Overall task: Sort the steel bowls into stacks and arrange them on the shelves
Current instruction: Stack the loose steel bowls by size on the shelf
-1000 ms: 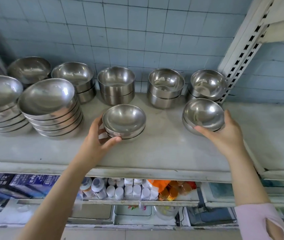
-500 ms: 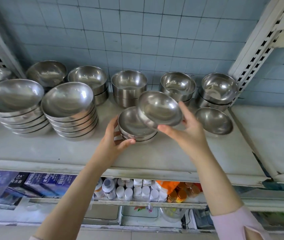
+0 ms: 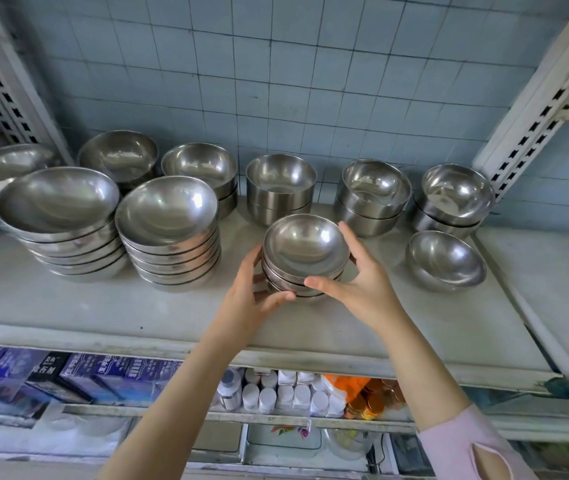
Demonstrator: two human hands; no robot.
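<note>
A small stack of three shallow steel bowls (image 3: pixel 305 249) stands near the middle of the white shelf (image 3: pixel 179 317). My left hand (image 3: pixel 253 299) grips the stack's left side, thumb under its front. My right hand (image 3: pixel 359 284) holds its right side, thumb at the front and fingers round the back. One single small bowl (image 3: pixel 447 259) lies alone to the right. Two tall stacks of wide bowls (image 3: pixel 168 233) (image 3: pixel 59 220) stand to the left. Along the tiled wall stand several short stacks of deeper bowls (image 3: pixel 281 188) (image 3: pixel 375 195) (image 3: pixel 454 200) (image 3: pixel 201 171) (image 3: pixel 120 157).
White slotted uprights rise at the left (image 3: pixel 6 95) and right (image 3: pixel 536 109). Another shelf section (image 3: pixel 553 292) adjoins on the right. The shelf below holds blue boxes (image 3: pixel 78 372), white bottles (image 3: pixel 286 393) and orange items (image 3: pixel 366 400).
My right hand carried a small bowl from the right pair over to the middle stack and set it on top. Both hands now hold that stack; one bowl stays at the right.
</note>
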